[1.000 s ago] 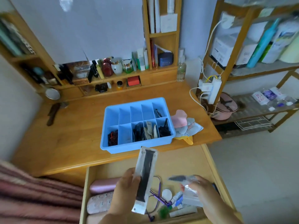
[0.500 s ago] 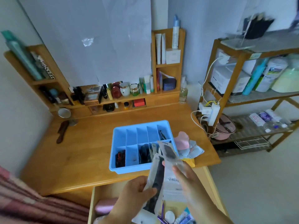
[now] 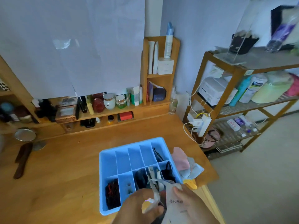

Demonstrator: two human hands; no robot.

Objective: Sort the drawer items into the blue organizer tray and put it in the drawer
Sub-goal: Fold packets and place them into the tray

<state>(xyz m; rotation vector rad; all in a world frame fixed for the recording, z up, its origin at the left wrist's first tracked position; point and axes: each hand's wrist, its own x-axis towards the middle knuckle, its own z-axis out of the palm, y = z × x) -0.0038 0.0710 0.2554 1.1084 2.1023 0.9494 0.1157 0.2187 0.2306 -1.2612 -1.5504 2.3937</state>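
My left hand [image 3: 142,206] pinches a long flat clear-and-white packet with a dark strip inside [image 3: 159,198], thumb curled over its near face. My right hand [image 3: 189,206] grips a second flat white packet printed with a row of digits [image 3: 175,202], thumb pressed on top. Both packets now hang over the near right corner of the blue plastic organizer tray with its 2 rows of compartments [image 3: 103,160], which sits on the wooden desk top [image 3: 64,167]. 1 second ago my hands were low over the open drawer, each lifting a packet out of the clutter; half a second ago they were rising toward the tray. So the pick-up is finished and I judge this to be the drop-off.

The packet tips overlap the near row, about where pale folded items [image 3: 155,174] stand in 1 cell, between a cell of dark bundled things [image 3: 140,177] and another black bundle [image 3: 168,172]. Exactly which cell the tips enter I cannot tell; motion blur hides it. The far row looks mostly empty, apart from a dark item at its right end [image 3: 157,155]. The drawer itself is out of view, so the tray's return is a later step.
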